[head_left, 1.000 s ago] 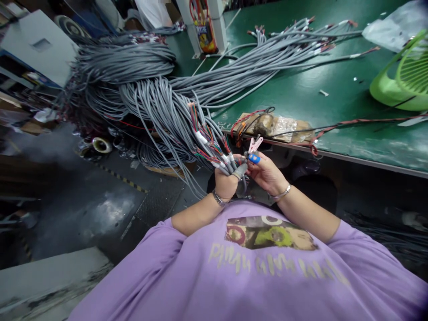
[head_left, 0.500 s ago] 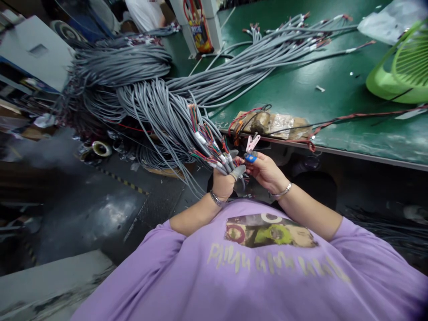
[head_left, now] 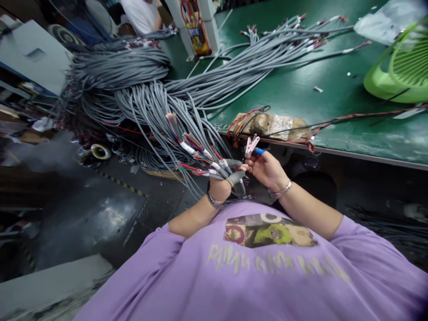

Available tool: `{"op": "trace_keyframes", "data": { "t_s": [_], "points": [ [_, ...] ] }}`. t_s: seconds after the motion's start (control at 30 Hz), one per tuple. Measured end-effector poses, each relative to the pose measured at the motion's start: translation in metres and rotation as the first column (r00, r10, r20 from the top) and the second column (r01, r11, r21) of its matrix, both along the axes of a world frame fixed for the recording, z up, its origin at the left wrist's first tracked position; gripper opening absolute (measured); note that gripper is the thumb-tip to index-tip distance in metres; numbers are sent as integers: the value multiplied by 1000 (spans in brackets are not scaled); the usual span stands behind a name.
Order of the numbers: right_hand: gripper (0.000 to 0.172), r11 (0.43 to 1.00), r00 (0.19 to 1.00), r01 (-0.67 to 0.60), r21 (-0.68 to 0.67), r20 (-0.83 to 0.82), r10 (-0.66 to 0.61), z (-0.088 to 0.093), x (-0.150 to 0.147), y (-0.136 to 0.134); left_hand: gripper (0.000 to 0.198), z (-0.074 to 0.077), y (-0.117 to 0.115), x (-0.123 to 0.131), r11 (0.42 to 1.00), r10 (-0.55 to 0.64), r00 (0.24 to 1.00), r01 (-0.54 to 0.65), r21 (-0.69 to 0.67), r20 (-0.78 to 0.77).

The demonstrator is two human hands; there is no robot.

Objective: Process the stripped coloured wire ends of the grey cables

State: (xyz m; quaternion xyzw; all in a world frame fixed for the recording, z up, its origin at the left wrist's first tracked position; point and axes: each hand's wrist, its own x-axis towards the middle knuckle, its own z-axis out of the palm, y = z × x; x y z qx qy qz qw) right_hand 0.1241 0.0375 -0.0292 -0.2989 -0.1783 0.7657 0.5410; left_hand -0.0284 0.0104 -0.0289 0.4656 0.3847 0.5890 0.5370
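My left hand [head_left: 221,188], with grey covers on its thumb and a finger, is closed around a bundle of grey cables [head_left: 224,169]. White bands and stripped ends of red, green and blue wires fan out from the bundle to the upper left. My right hand [head_left: 267,170] has a blue wrap on one finger. Its fingers are curled together close to the left thumb, and whatever lies between the fingertips is too small to make out. Just above them is a pink clip [head_left: 251,145] at the bench edge; whether the hand touches it is unclear.
A big heap of grey cables [head_left: 133,67] hangs over the bench's left end, with more cables [head_left: 230,76] across the green bench [head_left: 334,116]. A taped block with wires [head_left: 267,122] sits at the edge. A green fan [head_left: 384,82] stands right; a person [head_left: 142,15] is behind.
The wire ends in my left hand have swung left and spread wider. My right hand has turned slightly, its fingertips shifting away from the bundle's red wires. The clip stays by the bench edge.
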Motion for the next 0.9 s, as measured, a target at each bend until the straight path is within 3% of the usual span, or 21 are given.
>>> {"op": "trace_keyframes", "data": {
  "t_s": [0.2, 0.6, 0.9],
  "points": [
    [53, 997, 996, 28, 68, 85, -34, 11, 0, 15, 26, 12, 5, 13, 998, 13, 1000, -14, 68, 19],
    [48, 994, 995, 98, 45, -36, -97, 24, -13, 21, 23, 11, 14, 26, 993, 69, 995, -61, 102, -73],
    [55, 998, 997, 56, 27, -61, -54, 12, -9, 18, 34, 8, 10, 21, 999, 53, 998, -53, -7, -22]
  ]
}}
